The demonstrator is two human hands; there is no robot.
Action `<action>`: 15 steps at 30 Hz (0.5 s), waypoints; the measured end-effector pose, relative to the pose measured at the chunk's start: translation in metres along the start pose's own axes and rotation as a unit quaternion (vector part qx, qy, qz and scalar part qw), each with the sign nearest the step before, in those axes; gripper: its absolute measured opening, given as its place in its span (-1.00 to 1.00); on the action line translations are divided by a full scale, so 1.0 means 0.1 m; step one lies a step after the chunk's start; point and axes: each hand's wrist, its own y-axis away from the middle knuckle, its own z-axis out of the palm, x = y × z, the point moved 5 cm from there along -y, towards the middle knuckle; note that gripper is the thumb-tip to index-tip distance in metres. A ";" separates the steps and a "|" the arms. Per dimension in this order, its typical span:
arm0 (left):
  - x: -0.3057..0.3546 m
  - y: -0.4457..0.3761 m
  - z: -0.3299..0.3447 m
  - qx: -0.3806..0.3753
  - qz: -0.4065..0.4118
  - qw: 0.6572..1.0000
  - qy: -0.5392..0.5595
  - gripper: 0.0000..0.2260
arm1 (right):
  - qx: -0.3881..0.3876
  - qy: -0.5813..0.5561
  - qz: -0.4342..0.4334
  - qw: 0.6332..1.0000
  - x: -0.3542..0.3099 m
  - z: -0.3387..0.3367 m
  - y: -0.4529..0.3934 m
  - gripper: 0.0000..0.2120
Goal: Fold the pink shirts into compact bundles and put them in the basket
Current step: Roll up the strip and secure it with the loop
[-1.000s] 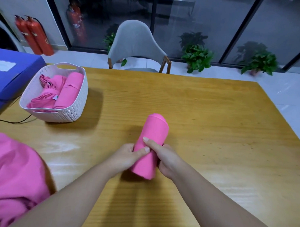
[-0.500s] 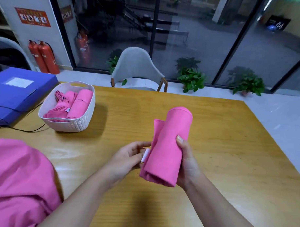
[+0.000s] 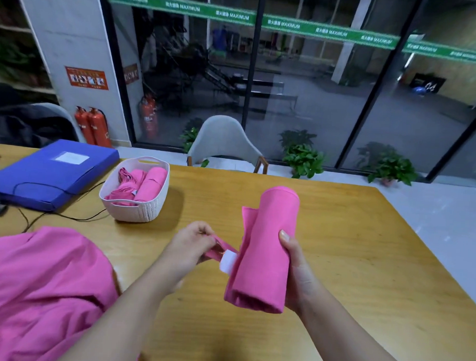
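Note:
A rolled pink shirt is held upright above the wooden table. My right hand grips the roll from its right side. My left hand pinches a loose pink flap pulled out of the roll's left side, where a white label shows. A white woven basket stands at the back left of the table and holds two pink bundles. A heap of unfolded pink shirts lies at the near left.
A blue folder box lies left of the basket, with black cables running across the table in front of it. A grey chair stands behind the far edge. Potted plants and fire extinguishers stand by the glass wall.
The roll has been lifted off the table and stood upright in my right hand. My left hand has drawn a flap out of its side. The camera has tilted upward.

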 end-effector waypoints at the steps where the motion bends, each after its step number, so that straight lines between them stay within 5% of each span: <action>1: -0.01 0.02 -0.03 0.050 -0.026 0.994 0.094 -0.77 | -0.007 0.016 0.001 1.000 0.01 0.01 0.03 0.00; 4: -0.10 0.09 -0.21 0.143 -0.140 0.928 0.313 -0.71 | -0.011 0.035 0.003 0.999 0.02 -0.07 0.07 0.01; 7: -0.01 0.23 -0.20 0.082 -0.177 0.873 0.446 -0.82 | -0.022 0.080 0.004 0.997 0.00 -0.10 0.10 0.01; 11: 0.31 0.29 -0.04 0.047 -0.019 0.918 0.393 -0.65 | -0.069 0.198 -0.005 0.978 0.02 0.06 0.15 -0.08; 15: 0.38 0.33 0.00 0.021 0.145 0.981 0.127 -0.45 | -0.120 0.288 -0.031 0.950 0.03 0.27 0.24 -0.27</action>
